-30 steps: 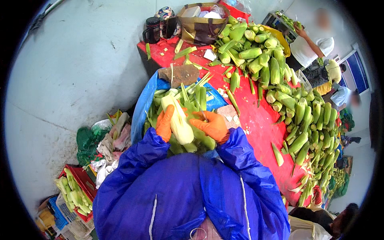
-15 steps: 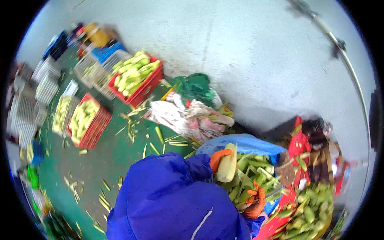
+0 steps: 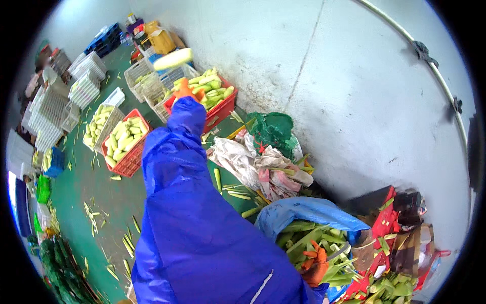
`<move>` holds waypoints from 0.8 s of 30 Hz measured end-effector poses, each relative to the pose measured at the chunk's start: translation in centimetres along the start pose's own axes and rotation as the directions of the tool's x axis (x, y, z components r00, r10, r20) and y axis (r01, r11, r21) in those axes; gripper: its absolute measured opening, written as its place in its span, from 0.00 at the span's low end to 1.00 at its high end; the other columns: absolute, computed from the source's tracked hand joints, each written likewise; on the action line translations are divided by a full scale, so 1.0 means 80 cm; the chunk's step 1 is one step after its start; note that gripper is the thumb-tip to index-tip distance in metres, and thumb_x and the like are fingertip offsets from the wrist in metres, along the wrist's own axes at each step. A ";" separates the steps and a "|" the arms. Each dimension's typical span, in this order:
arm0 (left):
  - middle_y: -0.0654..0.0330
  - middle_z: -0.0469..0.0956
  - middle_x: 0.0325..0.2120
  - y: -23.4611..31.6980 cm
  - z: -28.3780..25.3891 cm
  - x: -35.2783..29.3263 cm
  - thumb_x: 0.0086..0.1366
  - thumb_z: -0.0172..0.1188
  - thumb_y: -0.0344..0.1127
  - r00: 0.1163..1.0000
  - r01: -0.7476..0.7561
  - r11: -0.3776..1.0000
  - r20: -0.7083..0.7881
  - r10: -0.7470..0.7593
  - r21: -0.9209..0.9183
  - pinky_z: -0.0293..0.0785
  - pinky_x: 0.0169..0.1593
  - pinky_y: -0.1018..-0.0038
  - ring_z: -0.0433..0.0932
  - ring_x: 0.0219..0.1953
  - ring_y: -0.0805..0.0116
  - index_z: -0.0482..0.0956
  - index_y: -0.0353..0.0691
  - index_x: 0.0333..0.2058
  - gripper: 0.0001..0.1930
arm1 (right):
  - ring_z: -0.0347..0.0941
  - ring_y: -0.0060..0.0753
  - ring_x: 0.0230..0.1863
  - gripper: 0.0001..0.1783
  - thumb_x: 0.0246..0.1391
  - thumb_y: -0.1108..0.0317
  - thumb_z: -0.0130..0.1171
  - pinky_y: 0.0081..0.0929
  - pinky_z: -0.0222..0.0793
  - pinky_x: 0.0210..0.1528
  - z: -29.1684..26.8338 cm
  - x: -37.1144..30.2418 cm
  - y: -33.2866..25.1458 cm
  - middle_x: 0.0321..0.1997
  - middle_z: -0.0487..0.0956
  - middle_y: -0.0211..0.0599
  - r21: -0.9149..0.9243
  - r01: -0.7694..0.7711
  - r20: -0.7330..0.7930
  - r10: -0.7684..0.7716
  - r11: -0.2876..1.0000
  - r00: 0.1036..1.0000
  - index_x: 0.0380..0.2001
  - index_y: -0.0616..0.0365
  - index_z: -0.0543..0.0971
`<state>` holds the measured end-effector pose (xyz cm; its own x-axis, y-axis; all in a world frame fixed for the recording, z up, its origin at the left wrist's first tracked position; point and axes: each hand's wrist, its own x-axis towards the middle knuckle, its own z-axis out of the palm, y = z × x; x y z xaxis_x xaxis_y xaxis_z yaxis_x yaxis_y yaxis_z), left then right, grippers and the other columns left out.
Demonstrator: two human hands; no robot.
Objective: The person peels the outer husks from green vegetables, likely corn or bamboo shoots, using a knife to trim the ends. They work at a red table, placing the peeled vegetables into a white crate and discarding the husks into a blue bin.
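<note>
Hanging in the air just beyond the orange-gloved left hand [image 3: 187,91], 1 long, pale-green stripped corn cob [image 3: 173,59] is seen apart from the loosened fingers, in which nothing visible is held. The orange-gloved right hand [image 3: 315,264] is held part-curled over loose green husk strips [image 3: 298,244] in a blue plastic bag [image 3: 309,207], and whether anything is gripped there cannot be told. The work is judged partway along: pale stripped cobs [image 3: 124,138] are already heaped in 2 red plastic crates [image 3: 132,164], while green-husked cobs [image 3: 398,289] are left on the red-covered table [image 3: 383,215].
</note>
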<state>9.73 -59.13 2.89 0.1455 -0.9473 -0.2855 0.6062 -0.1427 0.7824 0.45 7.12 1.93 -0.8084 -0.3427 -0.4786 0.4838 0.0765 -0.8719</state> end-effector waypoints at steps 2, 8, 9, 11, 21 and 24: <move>0.54 0.74 0.32 -0.092 -0.018 0.009 0.63 0.57 0.51 0.910 0.363 0.927 0.249 -0.331 -0.092 0.74 0.24 0.67 0.74 0.23 0.58 0.70 0.44 0.45 0.20 | 0.62 0.21 0.11 0.31 0.60 0.46 0.49 0.23 0.62 0.15 -0.006 -0.009 0.005 0.36 0.82 0.50 0.061 0.030 0.010 -0.030 0.998 0.999 0.43 0.69 0.73; 0.45 0.70 0.55 -0.375 -0.064 -0.363 0.71 0.44 0.51 0.098 0.738 0.359 0.436 -0.894 0.572 0.72 0.51 0.53 0.72 0.52 0.42 0.60 0.45 0.61 0.25 | 0.63 0.16 0.22 0.31 0.61 0.47 0.44 0.19 0.62 0.25 -0.012 -0.086 0.032 0.34 0.82 0.39 0.202 -0.061 -0.071 0.076 0.977 0.995 0.54 0.63 0.74; 0.46 0.70 0.55 -0.346 -0.059 -0.435 0.70 0.44 0.54 -0.022 0.636 0.343 0.460 -0.888 0.691 0.72 0.51 0.52 0.73 0.51 0.43 0.60 0.45 0.61 0.27 | 0.62 0.17 0.22 0.30 0.62 0.49 0.43 0.19 0.62 0.27 -0.015 -0.100 0.031 0.35 0.81 0.38 0.308 -0.063 -0.099 0.098 0.949 0.990 0.56 0.61 0.73; 0.46 0.70 0.55 -0.389 -0.085 -0.483 0.71 0.40 0.38 -0.367 0.091 0.714 0.689 -0.624 0.695 0.73 0.52 0.63 0.75 0.50 0.55 0.58 0.43 0.62 0.22 | 0.62 0.16 0.21 0.26 0.63 0.54 0.42 0.18 0.63 0.26 -0.033 -0.119 0.038 0.35 0.81 0.37 0.477 -0.042 -0.077 0.089 0.878 0.993 0.57 0.58 0.72; 0.53 0.76 0.48 -0.337 -0.091 -0.773 0.68 0.47 0.49 -0.531 -0.118 0.286 0.183 -0.827 0.951 0.72 0.44 0.74 0.76 0.42 0.66 0.67 0.46 0.60 0.25 | 0.65 0.21 0.14 0.25 0.58 0.50 0.51 0.20 0.62 0.17 -0.268 -0.288 0.119 0.28 0.80 0.36 0.184 0.502 -0.939 0.000 0.845 0.344 0.47 0.59 0.79; 0.54 0.75 0.49 -0.327 -0.112 -0.791 0.68 0.46 0.47 -0.495 -0.179 0.287 0.166 -0.853 0.941 0.73 0.42 0.75 0.76 0.41 0.67 0.66 0.46 0.61 0.25 | 0.66 0.21 0.14 0.24 0.57 0.50 0.52 0.22 0.63 0.17 -0.370 -0.338 0.166 0.28 0.81 0.37 0.019 0.455 -0.995 -0.027 0.890 0.095 0.46 0.58 0.79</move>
<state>-8.36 7.10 -4.46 -0.7190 0.5431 -0.4337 -0.5875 -0.1416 0.7967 18.84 45.08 0.20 -0.4232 0.8973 -0.1253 0.0692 -0.1059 -0.9920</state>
